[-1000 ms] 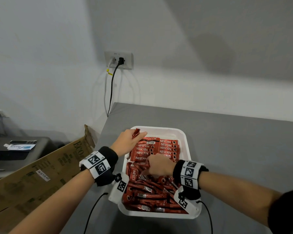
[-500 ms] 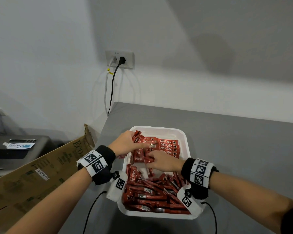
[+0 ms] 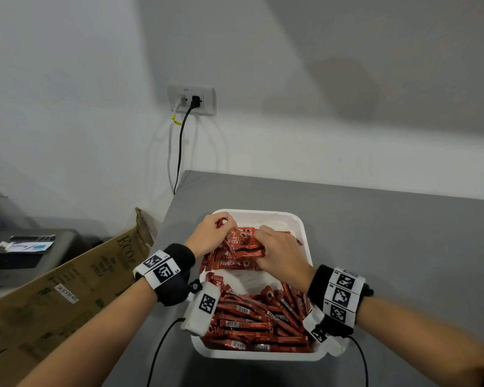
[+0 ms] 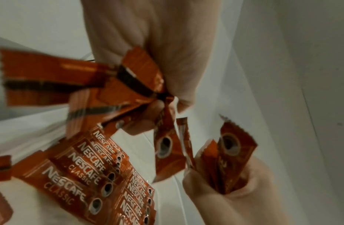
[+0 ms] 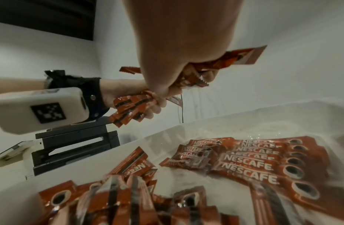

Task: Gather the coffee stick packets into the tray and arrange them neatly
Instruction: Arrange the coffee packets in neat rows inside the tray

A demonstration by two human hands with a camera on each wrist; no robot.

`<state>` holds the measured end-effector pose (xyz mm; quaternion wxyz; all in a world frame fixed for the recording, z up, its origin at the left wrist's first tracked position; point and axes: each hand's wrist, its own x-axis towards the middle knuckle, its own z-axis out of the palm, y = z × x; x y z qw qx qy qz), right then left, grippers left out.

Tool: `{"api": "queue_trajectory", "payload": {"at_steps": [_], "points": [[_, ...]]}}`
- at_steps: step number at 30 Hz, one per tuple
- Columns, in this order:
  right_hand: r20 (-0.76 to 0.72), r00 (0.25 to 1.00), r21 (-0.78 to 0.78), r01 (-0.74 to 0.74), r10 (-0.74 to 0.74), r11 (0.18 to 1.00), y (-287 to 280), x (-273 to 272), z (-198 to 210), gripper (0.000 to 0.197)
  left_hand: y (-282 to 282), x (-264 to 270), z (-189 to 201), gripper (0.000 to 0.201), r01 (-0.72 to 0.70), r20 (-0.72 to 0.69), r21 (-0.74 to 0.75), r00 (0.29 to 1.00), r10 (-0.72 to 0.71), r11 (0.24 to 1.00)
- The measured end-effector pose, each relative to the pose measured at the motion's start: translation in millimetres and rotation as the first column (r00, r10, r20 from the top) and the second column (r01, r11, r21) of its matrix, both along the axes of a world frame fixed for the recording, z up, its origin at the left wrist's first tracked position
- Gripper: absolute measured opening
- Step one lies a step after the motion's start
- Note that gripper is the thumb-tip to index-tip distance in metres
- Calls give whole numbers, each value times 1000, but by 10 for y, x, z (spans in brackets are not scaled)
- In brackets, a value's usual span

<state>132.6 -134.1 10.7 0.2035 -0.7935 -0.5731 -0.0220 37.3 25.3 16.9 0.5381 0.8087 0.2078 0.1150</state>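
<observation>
The table [image 3: 375,247] carries the white tray [image 3: 306,241], which sits close to the table's left edge, with a cardboard box [image 3: 67,289] beyond that edge. To the right of the tray and behind it, toward the wall, the grey table surface is open. No packets are visible on the table outside the tray, so gathering appears complete; arranging is judged partly done.

Inside the tray, the near half holds a loose pile of packets [image 3: 260,322] lying crossed at mixed angles. The far half holds flat rows of packets [image 5: 263,161], labels up and aligned side by side. A bare strip of tray floor separates pile from rows.

Above the far rows, both hands work close together. The left hand [image 3: 210,234] is clenched around a fanned bundle of packets [image 4: 102,91]. The right hand [image 3: 280,255] grips a smaller bunch [image 4: 230,159] by its lower ends.

Remaining work, as judged: lay the held bundles into rows, then sort the near pile. The tray's far wall limits forward travel.
</observation>
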Motion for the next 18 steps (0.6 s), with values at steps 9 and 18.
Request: {"api": "queue_trajectory", "payload": {"at_steps": [9, 18], "points": [[-85, 994, -34, -67, 64, 997, 20, 124, 89, 11, 10, -54, -1, 24, 51, 79, -1, 996, -51, 999], [-470, 879, -25, 80, -83, 996, 77, 390, 219, 31, 19, -51, 31, 13, 111, 59, 65, 992, -114, 992]]}}
